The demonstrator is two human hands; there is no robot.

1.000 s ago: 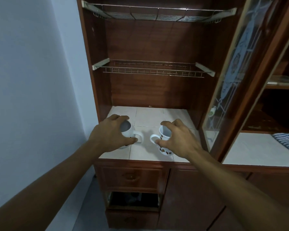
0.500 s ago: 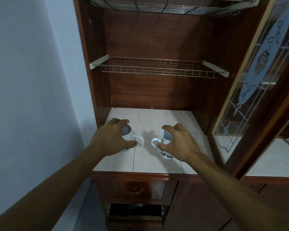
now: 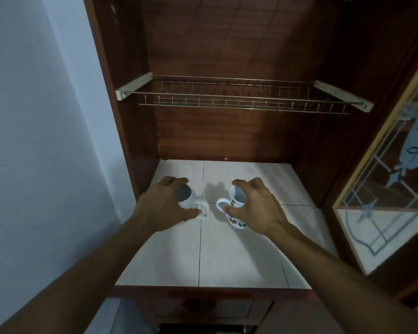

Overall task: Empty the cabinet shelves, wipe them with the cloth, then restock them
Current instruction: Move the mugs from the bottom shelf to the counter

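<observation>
Two white mugs stand on the tiled bottom shelf (image 3: 239, 256) of the wooden cabinet, their handles turned toward each other. My left hand (image 3: 163, 206) grips the left mug (image 3: 191, 198) from above, fingers curled round its rim and thumb by the handle. My right hand (image 3: 256, 208) grips the right mug (image 3: 237, 201), which has brown bean prints on its side. Whether the mugs rest on the tiles or are lifted slightly, I cannot tell. No cloth is in view.
A bare wire rack shelf (image 3: 241, 97) spans the cabinet above the mugs. The open glass door (image 3: 391, 189) with a leaded pattern stands at the right. A pale wall (image 3: 46, 141) runs along the left. A drawer front (image 3: 200, 307) sits below the tiled ledge.
The view has moved closer and tilted down; the upper rack has left the frame. Both hands, with the mugs in them, have moved deeper onto the tiled shelf.
</observation>
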